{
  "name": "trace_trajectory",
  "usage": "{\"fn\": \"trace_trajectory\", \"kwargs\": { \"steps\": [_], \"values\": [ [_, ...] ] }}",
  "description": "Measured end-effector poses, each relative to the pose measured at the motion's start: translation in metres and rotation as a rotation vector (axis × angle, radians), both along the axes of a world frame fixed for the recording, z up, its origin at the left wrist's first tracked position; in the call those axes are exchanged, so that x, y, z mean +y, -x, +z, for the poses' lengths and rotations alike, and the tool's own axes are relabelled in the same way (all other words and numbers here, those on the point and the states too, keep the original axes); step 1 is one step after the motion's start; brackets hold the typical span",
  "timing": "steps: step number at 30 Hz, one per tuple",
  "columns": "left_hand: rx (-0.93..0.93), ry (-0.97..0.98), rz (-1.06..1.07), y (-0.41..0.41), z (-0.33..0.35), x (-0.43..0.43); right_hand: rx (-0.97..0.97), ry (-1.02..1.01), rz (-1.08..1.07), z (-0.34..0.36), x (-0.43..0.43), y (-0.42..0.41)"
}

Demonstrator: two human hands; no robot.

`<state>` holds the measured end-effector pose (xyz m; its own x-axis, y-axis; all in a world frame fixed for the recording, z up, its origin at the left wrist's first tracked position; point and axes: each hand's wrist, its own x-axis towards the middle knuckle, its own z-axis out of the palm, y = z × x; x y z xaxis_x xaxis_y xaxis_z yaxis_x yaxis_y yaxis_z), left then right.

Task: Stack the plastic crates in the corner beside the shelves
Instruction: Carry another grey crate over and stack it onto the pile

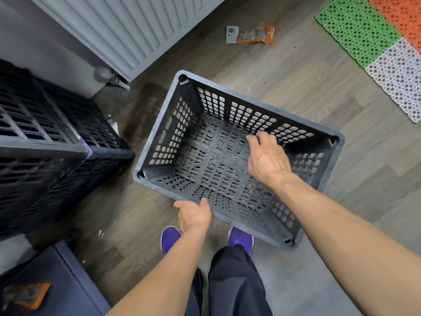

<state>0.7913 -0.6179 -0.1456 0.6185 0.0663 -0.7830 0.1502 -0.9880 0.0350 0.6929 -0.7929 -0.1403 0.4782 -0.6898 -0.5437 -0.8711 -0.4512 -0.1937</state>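
So, biggest thing first: the floor [307, 92], wood-look planks, with a radiator [118, 30] up at 11 o'clock against the wall. Over at 9 o'clock sits the crate stack [52, 142], dark slatted crates already piled by the wall, blurry at the edge of view. Dead center is the open crate [205, 142], grey-blue, full of holes, turned at an angle, just beside the stack but not touching it as far as I can tell. I can't tell if it's resting on the floor or lifted a bit.

Up at 1 to 2 o'clock there's a perforated mat [369, 35] in green, orange and white tiles. At 12 o'clock some small litter [250, 35] lies on the floor, a wrapper and a pale little gadget.

Hands: the left hand [193, 216] is at the crate's near long rim around 6 o'clock, thumb on top of the edge, the other fingers look tucked under it, so it seems to hold the rim. The right hand [267, 159] hangs over the inside of the crate, fingers spread and loosely bent, holding nothing.

What could go wrong, my guess: lifting with only the left hand gripping could tip the crate. Also it's skewed relative to the stack, so it could land crooked and slide off. And the purple shoes [170, 238] are right under the near edge, so a slip drops it on toes.
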Motion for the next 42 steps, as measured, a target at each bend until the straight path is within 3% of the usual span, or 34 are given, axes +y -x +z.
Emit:
{"fn": "trace_trajectory", "kwargs": {
  "steps": [3,9,14,21,29,42],
  "values": [
    [0.022,0.012,0.176,-0.002,-0.006,-0.012,-0.011,0.073,0.035,-0.003,-0.033,-0.03],
    [0.091,0.009,0.255,-0.006,-0.011,-0.012,0.025,0.246,0.099,-0.01,-0.069,-0.063],
    [0.174,0.085,0.524,-0.018,-0.014,-0.009,0.123,0.034,0.05,-0.012,-0.084,-0.073],
    [0.114,0.007,0.325,-0.001,0.018,0.018,0.09,-0.015,0.083,0.028,-0.068,-0.055],
    [0.007,0.08,0.304,-0.02,0.12,0.032,-0.011,0.066,0.17,0.148,-0.064,-0.058],
    [-0.143,0.22,0.119,-0.061,0.403,0.034,-0.161,0.314,0.156,0.433,-0.046,-0.063]
  ]
}}
